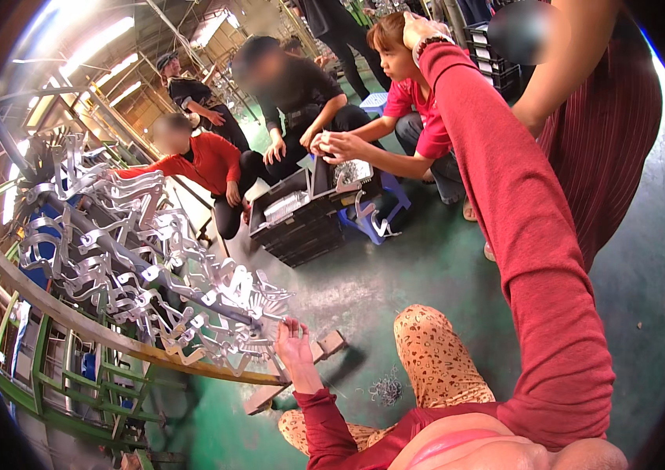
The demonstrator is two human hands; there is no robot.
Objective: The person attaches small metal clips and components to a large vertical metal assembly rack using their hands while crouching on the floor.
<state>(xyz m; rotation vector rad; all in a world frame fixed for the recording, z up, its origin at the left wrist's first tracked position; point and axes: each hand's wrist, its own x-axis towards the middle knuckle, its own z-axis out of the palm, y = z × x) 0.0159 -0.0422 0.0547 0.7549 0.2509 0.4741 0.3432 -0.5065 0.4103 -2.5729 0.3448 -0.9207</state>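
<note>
My left hand [294, 346] is raised with its fingers apart, close to the end of a rack pole hung with many silver metal brackets [183, 274]. It holds nothing that I can see. My right arm, in a red sleeve, stretches far forward. At its end my right hand [424, 33], with a bracelet at the wrist, appears at the head of a co-worker in a pink shirt [436, 129]. Whether it touches the hair, and how its fingers are set, cannot be made out.
A black crate [297, 227] of metal parts stands ahead, by a blue stool [371, 223]. Several co-workers sit or stand around it. A curved rail [74, 317] runs under the brackets at left. A small heap of wire bits [385, 388] lies on the green floor near my knee.
</note>
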